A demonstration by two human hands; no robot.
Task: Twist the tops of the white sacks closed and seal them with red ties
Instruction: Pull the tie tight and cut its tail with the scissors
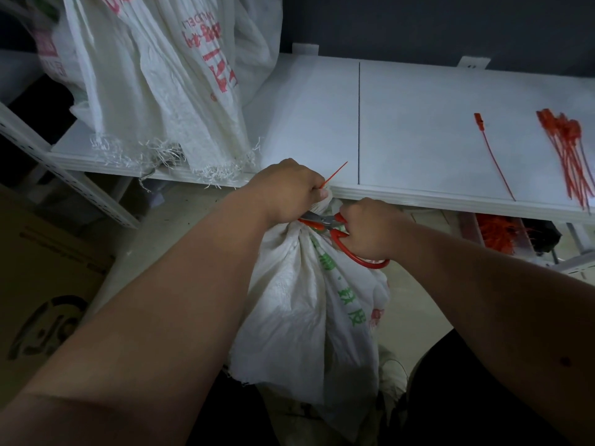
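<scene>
Starting at the left, we see a heap of white sacks (154, 75) lying on the white shelf (418, 123), their frayed open ends hanging over its front edge; we count at least two there, though the folds overlap so much that the number could be higher, and none of them shows a tie, so we judge these not yet sealed. Below the shelf edge, in the middle, one more white sack (309, 300) stands between our arms with its top gathered and twisted into a neck. Our left hand (286, 191) grips that twisted neck with fingers curled tight round it, and the thin tail of a red tie (336, 173) sticks up and to the right out of the fist. Our right hand (367, 230) has its fingers curled through the loops of one pair of red-handled scissors (335, 230), whose blades lie at the neck just under the left hand, beside a red band that looks like the tie cinched round the sack. We take it this sack is twisted and tied, with only the tail left to deal with. Farther right on the shelf lies one loose red tie (494, 156), and near the right edge a bundle of spare red ties (570, 146) too tangled to count. Under the shelf at the right sits an orange-red heap (495, 233) that may be more ties.
</scene>
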